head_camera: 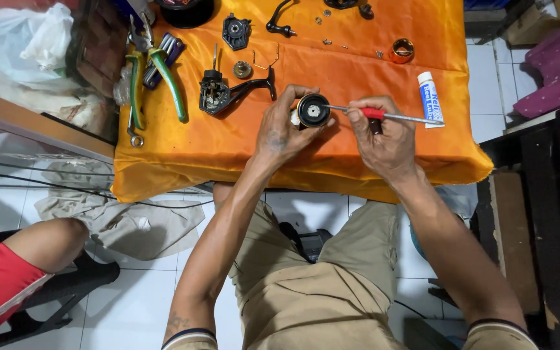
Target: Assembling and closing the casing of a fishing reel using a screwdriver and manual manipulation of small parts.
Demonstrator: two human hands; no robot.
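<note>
My left hand (281, 128) grips a round black reel part with a gold rim (312, 110) just above the orange cloth (358, 58). My right hand (384, 136) holds a thin metal tool with a red grip (384, 115). The tool's tip touches the middle of the round part, and its shaft runs out to the right. Both hands hover near the front middle of the cloth-covered table.
A black reel body with a handle arm (228, 91) lies left of my hands. Green-handled pliers (163, 71), a small wrench, a white tube (430, 98), a gold ring (402, 49), screws and other reel parts are spread on the cloth. Another person's knee (46, 243) is at lower left.
</note>
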